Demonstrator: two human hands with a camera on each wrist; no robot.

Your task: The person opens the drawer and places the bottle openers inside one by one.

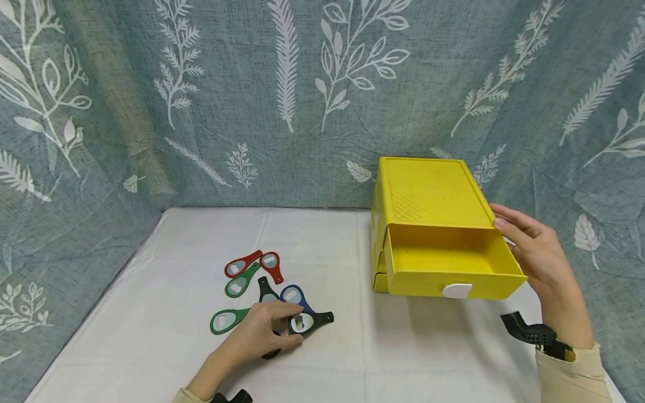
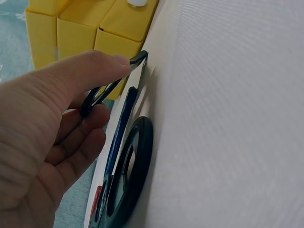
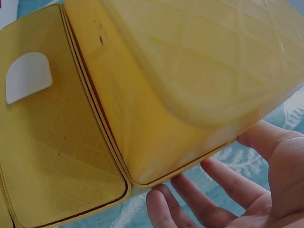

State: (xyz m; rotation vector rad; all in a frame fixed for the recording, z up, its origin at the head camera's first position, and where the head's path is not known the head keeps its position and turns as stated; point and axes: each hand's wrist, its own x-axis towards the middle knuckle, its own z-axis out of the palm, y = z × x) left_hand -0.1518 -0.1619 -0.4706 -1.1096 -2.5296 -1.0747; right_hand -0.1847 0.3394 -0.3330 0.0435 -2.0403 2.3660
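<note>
My left hand (image 1: 259, 330) pinches a black bottle opener (image 1: 319, 319) by its round head, between thumb and fingers. In the left wrist view, that opener (image 2: 138, 58) is tilted, its handle end close to the white cloth. A blue bottle opener (image 1: 292, 289) and another black bottle opener (image 1: 264, 286) lie right beside it; a further black one (image 1: 272, 354) is mostly hidden under the hand. My right hand (image 1: 539, 257) rests against the right side of the yellow drawer box (image 1: 433, 190), thumb at its top edge. The top drawer (image 1: 418, 284) is pulled out and empty.
Two red bottle openers (image 1: 270, 260) and two green bottle openers (image 1: 223, 321) lie on the white cloth (image 1: 322, 240) to the left. A patterned blue-green curtain (image 1: 227, 101) hangs behind the table. The pulled-out drawer, with its white handle (image 1: 457, 290), juts forward over the cloth.
</note>
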